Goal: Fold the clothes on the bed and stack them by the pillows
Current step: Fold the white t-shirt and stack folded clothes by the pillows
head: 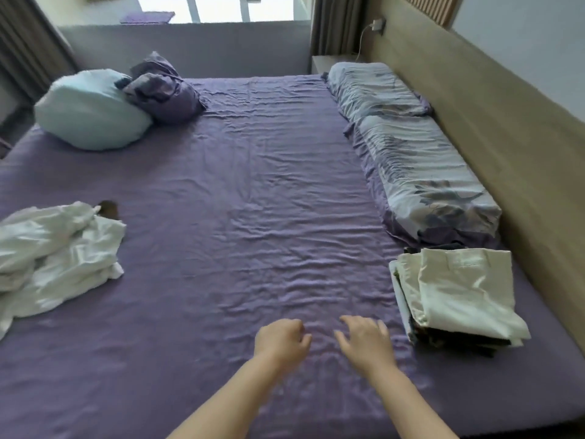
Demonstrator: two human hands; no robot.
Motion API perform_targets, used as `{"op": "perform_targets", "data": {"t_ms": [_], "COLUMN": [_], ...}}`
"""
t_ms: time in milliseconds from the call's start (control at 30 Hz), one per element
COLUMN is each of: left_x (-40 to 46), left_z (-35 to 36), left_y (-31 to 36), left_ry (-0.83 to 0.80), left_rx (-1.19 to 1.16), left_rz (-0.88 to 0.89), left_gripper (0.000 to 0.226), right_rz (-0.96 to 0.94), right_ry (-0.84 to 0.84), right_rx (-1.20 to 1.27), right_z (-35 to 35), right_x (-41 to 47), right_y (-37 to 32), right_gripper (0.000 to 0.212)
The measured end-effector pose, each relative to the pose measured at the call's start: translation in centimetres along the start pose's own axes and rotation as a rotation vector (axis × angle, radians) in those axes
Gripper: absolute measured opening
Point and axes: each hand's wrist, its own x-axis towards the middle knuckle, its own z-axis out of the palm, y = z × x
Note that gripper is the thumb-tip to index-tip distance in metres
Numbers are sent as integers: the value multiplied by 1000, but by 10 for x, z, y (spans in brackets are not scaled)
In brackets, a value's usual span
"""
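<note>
Both bare forearms reach forward, side by side. The left hand (280,340) has its fingers loosely curled and holds nothing. The right hand (365,342) is just beside it, palm down, fingers relaxed and a little spread

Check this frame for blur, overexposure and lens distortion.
Head view: the bright window at the top is blown out; the tan wooden headboard curves from wide-angle distortion; the left hand and right hand are slightly motion-blurred; the wrinkled purple bedsheet is evenly lit, without hard shadows.
</note>
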Motion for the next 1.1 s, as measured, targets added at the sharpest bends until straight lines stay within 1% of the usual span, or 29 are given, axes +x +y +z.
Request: {"op": "perform_targets", "data": {"t_ms": [133,367,567,667,800,967,1100], "left_x": [-64,-189,-280,-317,-345,-343,-323], "left_z": [-28,-63,-73,-74,-67,-68,-82], "left_y": [-90,-253,-366,-406,-446,-478,-498], "left_ry": [59,181,227,227,192,176,165], "left_rx": [-49,-111,-131,-132,-116,-177,-177], "left_rz": [-129,-340,-474,-541,-617,-668,-678], "left_gripper": [38,40,38,38,39,39,39], "right_rz": [-141,-354,-535,-598,-674,-696,-704], "right_ry": [-37,-17,-41,-60,-101,-188,-177], "right_rx": [-34,-51,-70,-97,-150,-179,-234], "right_z": [9,28,57,69,81,85,85], "right_x": [-29,-90,-138,-161,-177,-169,-145], "right_y": [-94,-277,-415,-461,-504,-542,-566], "right_gripper": [41,42,37,34,33,34,36]}}
